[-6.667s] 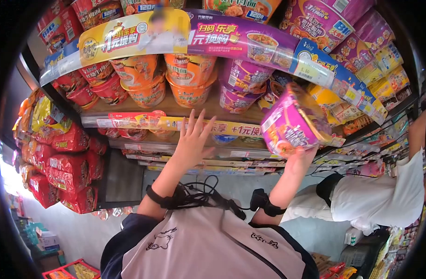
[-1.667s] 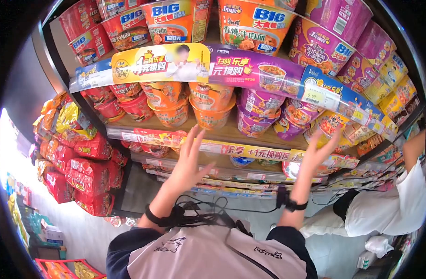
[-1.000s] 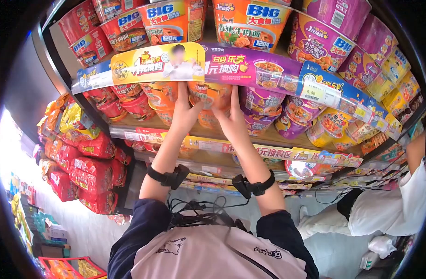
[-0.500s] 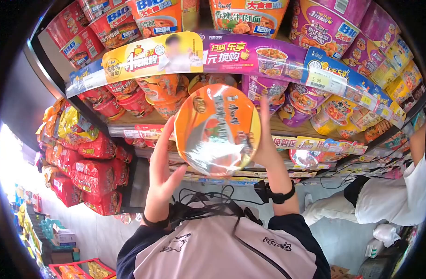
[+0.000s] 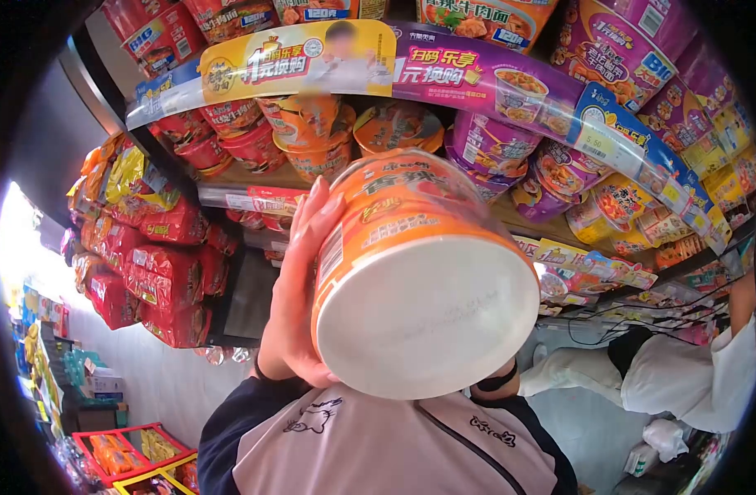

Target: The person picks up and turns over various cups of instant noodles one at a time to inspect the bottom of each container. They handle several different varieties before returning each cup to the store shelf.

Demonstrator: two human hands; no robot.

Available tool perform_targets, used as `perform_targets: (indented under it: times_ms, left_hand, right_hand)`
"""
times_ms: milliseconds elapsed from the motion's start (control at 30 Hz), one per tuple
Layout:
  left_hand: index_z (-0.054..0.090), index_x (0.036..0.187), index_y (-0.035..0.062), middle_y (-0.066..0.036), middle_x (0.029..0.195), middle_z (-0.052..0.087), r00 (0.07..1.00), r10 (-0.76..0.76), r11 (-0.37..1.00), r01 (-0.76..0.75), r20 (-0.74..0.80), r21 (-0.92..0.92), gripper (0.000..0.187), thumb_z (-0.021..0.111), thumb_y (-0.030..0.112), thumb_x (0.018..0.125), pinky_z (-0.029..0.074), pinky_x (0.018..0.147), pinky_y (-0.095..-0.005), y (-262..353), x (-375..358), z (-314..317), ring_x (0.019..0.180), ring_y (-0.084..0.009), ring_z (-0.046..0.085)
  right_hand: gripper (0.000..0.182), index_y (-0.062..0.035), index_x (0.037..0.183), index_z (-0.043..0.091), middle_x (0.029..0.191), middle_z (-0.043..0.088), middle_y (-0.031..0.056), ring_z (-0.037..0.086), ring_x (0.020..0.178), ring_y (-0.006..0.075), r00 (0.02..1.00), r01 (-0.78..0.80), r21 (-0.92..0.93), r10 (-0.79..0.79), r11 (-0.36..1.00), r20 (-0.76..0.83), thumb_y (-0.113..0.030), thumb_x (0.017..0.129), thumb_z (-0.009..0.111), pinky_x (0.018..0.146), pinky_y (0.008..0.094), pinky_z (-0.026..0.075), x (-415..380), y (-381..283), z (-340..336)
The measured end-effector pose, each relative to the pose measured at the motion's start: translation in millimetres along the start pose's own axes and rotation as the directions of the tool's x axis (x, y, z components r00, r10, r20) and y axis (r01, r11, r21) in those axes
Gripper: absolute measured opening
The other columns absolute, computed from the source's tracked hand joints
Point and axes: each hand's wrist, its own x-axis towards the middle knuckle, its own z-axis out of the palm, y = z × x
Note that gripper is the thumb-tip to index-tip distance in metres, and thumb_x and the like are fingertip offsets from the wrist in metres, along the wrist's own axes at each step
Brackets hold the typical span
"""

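Observation:
An orange instant noodle tub (image 5: pixel 419 305) is tipped so that its white round base faces me, with faint print on it. The fingers of my left hand (image 5: pixel 294 289) wrap the tub's left side. My right hand is hidden behind the tub; only its wrist with a dark band (image 5: pixel 496 379) shows at the lower right. Just beyond the tub, a shelf holds orange tubs (image 5: pixel 308 132), one with its lid up (image 5: pixel 398 128), and purple tubs (image 5: pixel 492 144).
Red noodle packs (image 5: pixel 165 276) are stacked at the left. A promotional strip (image 5: pixel 452 74) curves along the shelf edge. Another person in white (image 5: pixel 683 371) is at the right, near dark cables. Trays of snacks (image 5: pixel 130 452) sit at the lower left.
The tub has turned from showing its lid to showing its base, and looks larger and nearer. My right hand has gone from view behind it. The view has shifted slightly.

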Motion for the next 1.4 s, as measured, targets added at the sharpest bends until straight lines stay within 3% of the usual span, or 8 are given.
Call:
perform_targets:
  times_ms: [367, 533, 633, 733, 867, 1033, 1133, 1400]
  left_hand:
    - [0.014, 0.145, 0.0060, -0.026, 0.144, 0.026, 0.979, -0.057, 0.997, 0.045, 0.196, 0.064, 0.108, 0.061, 0.066, 0.069, 0.001, 0.109, -0.0530, 6.8, 17.5, 2.4, 0.138, -0.0430, 0.012]
    - [0.010, 0.144, -0.0001, -0.027, 0.145, 0.024, 0.930, -0.286, 0.958, 0.281, 0.232, 0.054, 0.115, 0.066, 0.063, 0.067, 0.017, 0.109, -0.0432, 4.4, 15.1, 15.7, 0.136, -0.0392, 0.022]
    - [0.018, 0.140, -0.0039, -0.023, 0.135, 0.039, 0.909, -0.405, 0.915, 0.403, 0.104, 0.039, 0.111, 0.083, 0.038, 0.060, 0.033, 0.102, -0.0387, -8.5, 18.1, 33.1, 0.124, -0.0333, 0.042]
    - [0.033, 0.130, -0.0023, -0.016, 0.121, 0.050, 0.903, -0.429, 0.897, 0.425, 0.004, 0.117, 0.100, 0.089, 0.027, 0.052, 0.039, 0.096, -0.0382, -31.0, 12.4, 31.9, 0.116, -0.0278, 0.049]
    - [0.038, 0.126, -0.0003, -0.013, 0.120, 0.051, 0.899, -0.419, 0.907, 0.422, -0.125, -0.004, 0.096, 0.090, 0.023, 0.050, 0.040, 0.095, -0.0368, -51.9, -0.7, 31.5, 0.112, -0.0232, 0.051]
    - [0.038, 0.125, 0.0000, -0.011, 0.121, 0.051, 0.838, -0.466, 0.884, 0.428, -0.284, -0.186, 0.089, 0.089, 0.011, 0.052, 0.041, 0.096, -0.0332, -58.3, -3.8, 21.2, 0.113, -0.0195, 0.052]
    - [0.040, 0.120, 0.0002, -0.010, 0.117, 0.053, 0.841, -0.373, 0.927, 0.360, -0.393, -0.108, 0.083, 0.088, 0.010, 0.053, 0.043, 0.093, -0.0324, -73.3, 8.3, 16.4, 0.109, -0.0185, 0.053]
    - [0.031, 0.131, -0.0036, -0.015, 0.118, 0.049, 0.843, -0.303, 0.942, 0.336, -0.444, -0.006, 0.096, 0.087, 0.014, 0.056, 0.045, 0.090, -0.0315, -118.5, 69.8, 21.1, 0.110, -0.0212, 0.051]
  right_hand:
    - [0.120, -0.0098, 0.146, 0.006, 0.140, 0.034, 0.0135, 0.039, 0.127, 0.0260, 0.988, 0.149, 0.053, -0.147, 0.987, -0.036, -0.002, 0.055, 0.083, 0.104, 0.0416, 0.036, -18.3, -18.3, 5.9]
    - [0.121, -0.0109, 0.146, 0.007, 0.141, 0.033, 0.0128, 0.039, 0.127, 0.0265, 0.935, 0.350, -0.058, -0.353, 0.935, -0.044, -0.003, 0.053, 0.083, 0.104, 0.0420, 0.036, -17.0, -29.7, 14.6]
    - [0.129, -0.0140, 0.146, 0.006, 0.142, 0.032, 0.0124, 0.037, 0.129, 0.0283, 0.877, 0.474, -0.177, -0.480, 0.862, 0.012, -0.007, 0.047, 0.088, 0.106, 0.0441, 0.033, -3.2, -25.0, 18.4]
    - [0.122, -0.0064, 0.145, 0.009, 0.142, 0.030, 0.0137, 0.035, 0.130, 0.0268, 0.863, 0.474, -0.437, -0.502, 0.764, 0.059, -0.039, 0.055, 0.086, 0.107, 0.0407, 0.031, 5.3, -12.8, 19.5]
    - [0.107, -0.0102, 0.146, 0.008, 0.145, 0.028, 0.0149, 0.035, 0.130, 0.0291, 0.845, 0.535, -0.400, -0.477, 0.745, 0.241, -0.015, 0.067, 0.080, 0.103, 0.0402, 0.034, 27.6, -10.5, -9.9]
    - [0.034, -0.0013, 0.113, 0.057, 0.120, 0.056, 0.0147, 0.053, 0.112, 0.0308, 0.794, 0.487, -0.866, -0.472, 0.115, 0.384, -0.008, 0.080, 0.062, 0.095, 0.0428, 0.041, 51.2, -6.8, -50.2]
    - [0.033, -0.0023, 0.111, 0.057, 0.120, 0.055, 0.0158, 0.052, 0.112, 0.0329, 0.646, 0.581, -0.744, -0.370, -0.330, 0.668, -0.007, 0.079, 0.062, 0.094, 0.0447, 0.042, 68.1, 17.2, -65.9]
    - [0.045, -0.0037, 0.118, 0.052, 0.117, 0.055, 0.0133, 0.054, 0.102, 0.0275, 0.633, 0.454, -0.613, -0.250, -0.646, 0.733, -0.018, 0.076, 0.064, 0.088, 0.0415, 0.042, 83.1, 59.6, -80.7]
